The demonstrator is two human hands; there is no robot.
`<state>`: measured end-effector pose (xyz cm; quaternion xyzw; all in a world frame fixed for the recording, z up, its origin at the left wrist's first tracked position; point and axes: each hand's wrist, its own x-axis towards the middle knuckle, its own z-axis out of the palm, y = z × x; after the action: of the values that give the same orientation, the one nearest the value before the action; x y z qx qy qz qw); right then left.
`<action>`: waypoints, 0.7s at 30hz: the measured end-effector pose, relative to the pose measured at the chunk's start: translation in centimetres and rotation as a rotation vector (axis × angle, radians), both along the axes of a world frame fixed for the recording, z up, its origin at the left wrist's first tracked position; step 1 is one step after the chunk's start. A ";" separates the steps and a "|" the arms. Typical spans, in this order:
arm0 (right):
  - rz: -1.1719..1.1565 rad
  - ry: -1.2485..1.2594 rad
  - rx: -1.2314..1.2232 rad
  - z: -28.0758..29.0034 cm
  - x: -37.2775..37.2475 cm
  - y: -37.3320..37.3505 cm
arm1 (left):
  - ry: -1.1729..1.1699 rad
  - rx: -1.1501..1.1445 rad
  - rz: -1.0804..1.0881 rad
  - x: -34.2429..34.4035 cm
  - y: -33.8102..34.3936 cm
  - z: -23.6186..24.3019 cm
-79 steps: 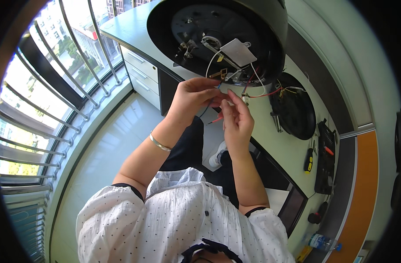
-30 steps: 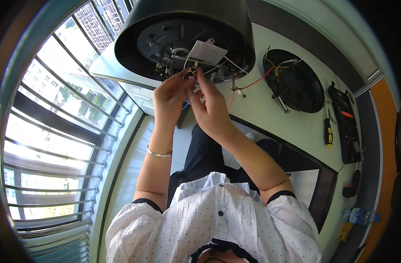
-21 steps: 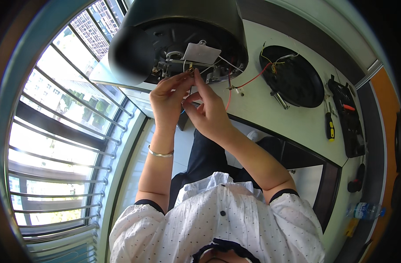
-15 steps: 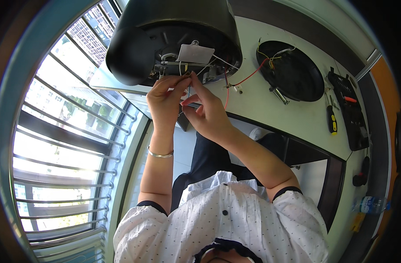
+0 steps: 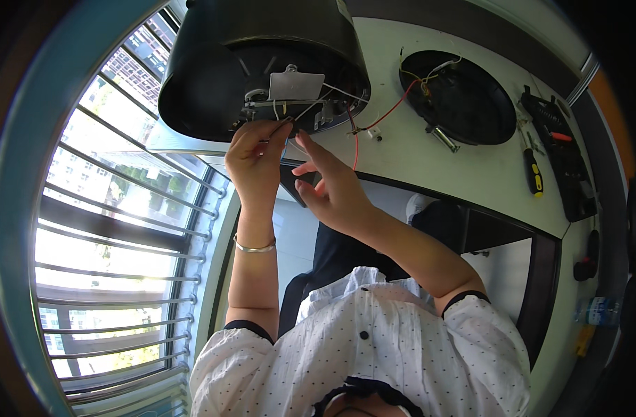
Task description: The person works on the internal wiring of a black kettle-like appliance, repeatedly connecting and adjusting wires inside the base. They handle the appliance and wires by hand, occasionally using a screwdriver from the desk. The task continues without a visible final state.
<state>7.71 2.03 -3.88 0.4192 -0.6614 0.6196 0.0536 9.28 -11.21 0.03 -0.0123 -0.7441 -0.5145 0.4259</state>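
Note:
A large black rounded appliance body [image 5: 262, 42] lies on its side, its open underside toward me. Inside show a pale metal plate [image 5: 297, 87], brackets and several thin wires. At the lower rim of that opening, my left hand [image 5: 254, 158] has thumb and fingertips pinched on a thin wire [image 5: 287, 121]; its exact end is hidden by the fingers. Just right of it, my right hand [image 5: 335, 194] holds nothing, its fingers apart and curved near a light wire hanging below the rim. A red wire [image 5: 387, 115] runs from the appliance to a detached black round base cover [image 5: 471, 97].
Right of the cover lie a yellow-and-black screwdriver [image 5: 533, 174] and a black tool case [image 5: 565, 167] on the white tabletop [image 5: 415, 167]. A plastic bottle [image 5: 601, 311] stands at the far right. Window bars [image 5: 123, 271] line the left side. The table's dark front edge passes below my hands.
My right hand has drawn back a little from the left, its fingers spreading off the wire. My left hand keeps its pinch. The whole view has shifted slightly.

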 end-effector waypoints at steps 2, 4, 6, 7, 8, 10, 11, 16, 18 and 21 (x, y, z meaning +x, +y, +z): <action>-0.027 0.026 -0.015 -0.6 -0.1 0.4 | 0.017 -0.048 0.017 -0.1 -0.2 0.0; -0.051 0.046 -0.015 -1.3 -0.3 0.9 | 0.011 -0.044 0.022 -0.1 -0.1 0.1; -0.082 0.049 -0.050 -1.5 -0.2 1.2 | 0.002 -0.038 0.023 0.1 -0.2 0.3; -0.098 0.049 -0.067 -1.6 -0.1 1.2 | -0.004 -0.033 0.019 0.1 -0.2 0.5; -0.120 0.071 -0.081 -1.6 -0.2 1.1 | -0.009 -0.027 0.013 0.2 -0.2 0.6; -0.163 0.114 -0.109 -1.5 -0.4 0.9 | -0.002 -0.053 0.026 0.0 -0.5 0.8; -0.181 0.105 -0.103 -1.4 -0.4 0.7 | 0.001 -0.068 0.034 -0.1 -0.6 1.0; -0.180 -0.066 -0.124 -1.0 -0.4 -0.2 | 0.053 -0.072 0.003 -0.7 0.0 2.6; -0.137 -0.135 -0.149 -0.8 -0.5 -0.5 | 0.026 -0.129 0.010 -0.6 -0.1 3.1; -0.086 -0.149 -0.100 0.0 -0.2 -0.5 | -0.029 -0.233 0.007 -0.4 -0.7 3.7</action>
<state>7.53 1.52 -3.89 0.3398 -0.6493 0.6785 0.0515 8.91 -11.94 3.72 -0.0517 -0.8052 -0.4229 0.4126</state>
